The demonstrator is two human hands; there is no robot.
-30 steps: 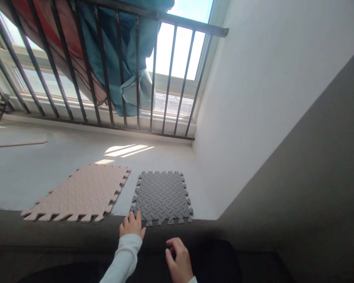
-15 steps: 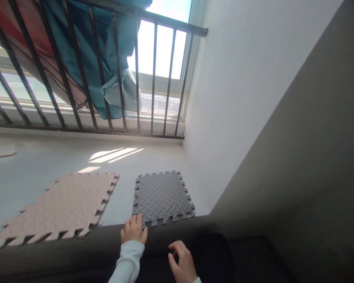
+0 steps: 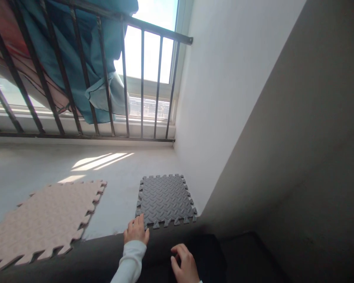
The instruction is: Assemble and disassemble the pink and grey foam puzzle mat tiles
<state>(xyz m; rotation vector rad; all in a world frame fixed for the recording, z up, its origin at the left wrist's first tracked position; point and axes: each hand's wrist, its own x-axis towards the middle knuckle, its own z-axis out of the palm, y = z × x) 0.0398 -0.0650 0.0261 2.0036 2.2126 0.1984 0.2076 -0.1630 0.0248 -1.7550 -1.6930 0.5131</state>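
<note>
A dark grey foam puzzle mat [image 3: 166, 199] with a raised tread pattern and toothed edges lies flat on the white sill. My left hand [image 3: 136, 230] rests at its near left corner, fingers stretched out over the edge and not wrapped round it. The mat's right side is close against the side wall. In front of the ledge, below the mat, my right hand [image 3: 185, 261] hovers with curved fingers and the thumb apart, holding nothing. To the left lies a larger beige foam mat [image 3: 47, 220], its near teeth jutting over the ledge's front edge.
Behind the sill [image 3: 115, 208] runs a dark metal railing [image 3: 124, 137] in front of the window. Blue and pink cloth [image 3: 67, 74] hangs behind the bars. A white wall [image 3: 218, 98] closes off the right side. Below the ledge is dark.
The grey mat has shifted right, nearer to the side wall, with my left hand moving along at its corner. My view has turned slightly. My right hand keeps its curved shape.
</note>
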